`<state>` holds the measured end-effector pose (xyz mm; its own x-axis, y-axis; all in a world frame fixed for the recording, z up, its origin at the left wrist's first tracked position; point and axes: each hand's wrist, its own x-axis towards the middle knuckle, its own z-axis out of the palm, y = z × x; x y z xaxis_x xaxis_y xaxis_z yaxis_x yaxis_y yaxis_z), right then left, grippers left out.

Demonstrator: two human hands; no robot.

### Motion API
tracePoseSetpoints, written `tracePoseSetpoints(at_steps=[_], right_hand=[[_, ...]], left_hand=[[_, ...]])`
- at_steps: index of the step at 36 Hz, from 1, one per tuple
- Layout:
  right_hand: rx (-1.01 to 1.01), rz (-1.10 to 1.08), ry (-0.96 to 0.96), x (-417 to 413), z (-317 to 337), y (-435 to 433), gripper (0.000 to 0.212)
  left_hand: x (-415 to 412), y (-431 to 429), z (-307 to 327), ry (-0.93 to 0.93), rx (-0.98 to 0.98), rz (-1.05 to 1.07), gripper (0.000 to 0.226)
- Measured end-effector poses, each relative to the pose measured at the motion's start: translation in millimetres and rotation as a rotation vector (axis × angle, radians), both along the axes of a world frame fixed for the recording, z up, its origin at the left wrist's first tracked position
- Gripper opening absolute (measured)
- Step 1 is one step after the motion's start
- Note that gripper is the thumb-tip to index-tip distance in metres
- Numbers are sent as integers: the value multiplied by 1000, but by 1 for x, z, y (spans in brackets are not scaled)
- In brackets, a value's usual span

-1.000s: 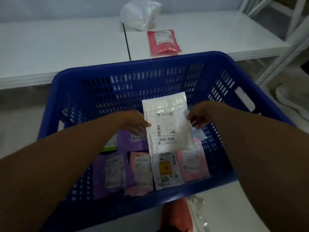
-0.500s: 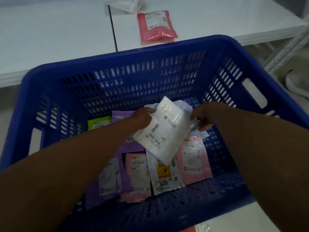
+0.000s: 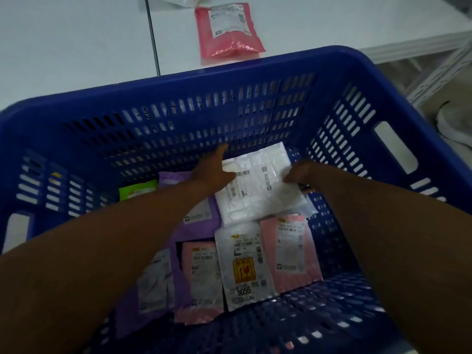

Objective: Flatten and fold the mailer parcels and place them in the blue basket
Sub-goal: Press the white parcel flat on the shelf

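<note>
A white mailer [image 3: 258, 190] with a printed label lies flat at the far end of the blue basket [image 3: 268, 60] floor. My left hand [image 3: 212, 172] rests on its left edge with the fingers stretched out. My right hand [image 3: 300, 173] pinches its right edge with curled fingers. Nearer to me in the basket lie several flat mailers: a white one marked 5055 [image 3: 242, 264], two pink ones [image 3: 288, 249] [image 3: 201, 274], a purple one [image 3: 199, 221] and a green one [image 3: 138, 189], partly hidden by my left forearm.
A pink mailer [image 3: 228, 31] lies on the white table [image 3: 76, 47] just beyond the basket's far rim. A white metal shelf frame [image 3: 439, 70] stands at the right, and a pale object [image 3: 452, 123] sits on the floor there.
The white mailer went from held upright above the basket to lying flat on its far floor. Both hands moved down and forward with it; the left hand's fingers straightened.
</note>
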<state>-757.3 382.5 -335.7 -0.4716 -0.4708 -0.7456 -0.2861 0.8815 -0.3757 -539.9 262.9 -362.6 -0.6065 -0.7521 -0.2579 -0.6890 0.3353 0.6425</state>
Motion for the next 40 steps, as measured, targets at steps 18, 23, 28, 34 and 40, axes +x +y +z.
tracePoseSetpoints(at_steps=[18, 23, 28, 34, 40], right_hand=[[110, 436, 547, 7, -21, -6, 69], [-41, 747, 773, 7, -16, -12, 69], [-145, 922, 661, 24, -26, -18, 71], [-137, 1078, 512, 42, -43, -25, 80], [-112, 1052, 428, 37, -44, -28, 98]], left_hand=[[25, 24, -36, -371, -94, -140, 98], [12, 34, -32, -412, -188, -112, 104], [4, 39, -33, -397, -402, -255, 100], [3, 47, -41, -404, -319, -355, 76], [4, 45, -49, -369, -368, -400, 80]])
